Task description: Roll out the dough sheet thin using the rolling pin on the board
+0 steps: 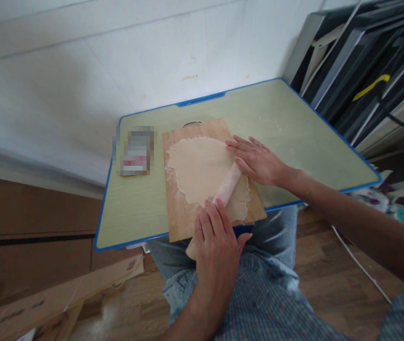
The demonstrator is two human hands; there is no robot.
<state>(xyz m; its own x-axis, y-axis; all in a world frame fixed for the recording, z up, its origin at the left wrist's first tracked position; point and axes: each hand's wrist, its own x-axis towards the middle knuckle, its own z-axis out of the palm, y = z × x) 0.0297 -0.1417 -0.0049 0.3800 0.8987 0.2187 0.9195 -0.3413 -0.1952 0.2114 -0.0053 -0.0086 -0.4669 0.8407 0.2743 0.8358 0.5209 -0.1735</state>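
Observation:
A sheet of dough (198,166), rolled thin with ragged edges, covers much of a wooden cutting board (178,222). Across its right part lies a floured rolling pin (227,185), slanting from upper right to lower left. My right hand (257,158) rests flat on the pin's far end, fingers stretched toward the upper left. Over the near end lies my left hand (216,229), palm down, fingers extended and thumb held apart. Beneath the left hand a pale tip pokes out past the board's front edge; it appears to be the pin's end.
The board rests on a pale green table (301,137) with a blue rim. A blurred-out package (137,151) lies left of it. A white wall (152,57) stands behind. Dark flat panels (358,71) lean at the right, and cardboard (109,279) lies on the wood floor at lower left.

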